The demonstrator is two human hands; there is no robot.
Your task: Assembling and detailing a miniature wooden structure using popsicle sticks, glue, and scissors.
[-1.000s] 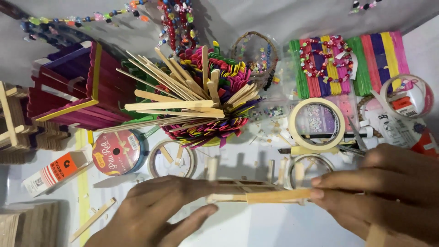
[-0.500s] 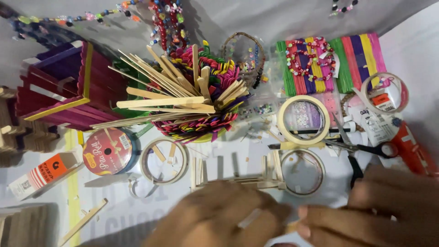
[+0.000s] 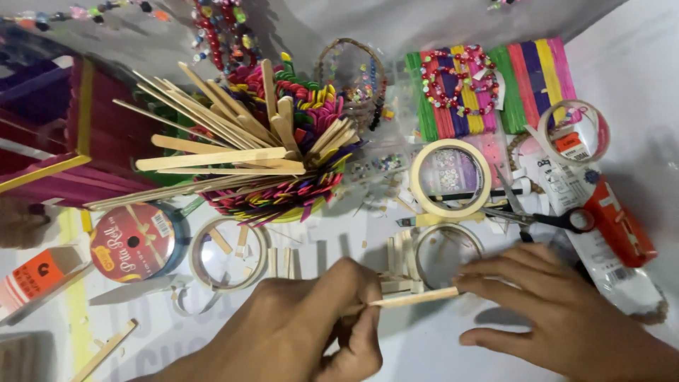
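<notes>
Both hands, left hand [image 3: 304, 332] and right hand [image 3: 559, 311], pinch a thin wooden stick [image 3: 414, 298] by its ends below the tape roll [image 3: 450, 177]; looks light, snappable.

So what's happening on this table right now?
A person is working with craft sticks over a cluttered white table. The left hand pinches one end of a plain wooden stick, and the right hand touches its other end with the fingers. The stick lies against a small assembly of sticks standing on the table. Behind it are a roll of masking tape, scissors, a red ribbon spool and a bundle of plain and coloured sticks.
</notes>
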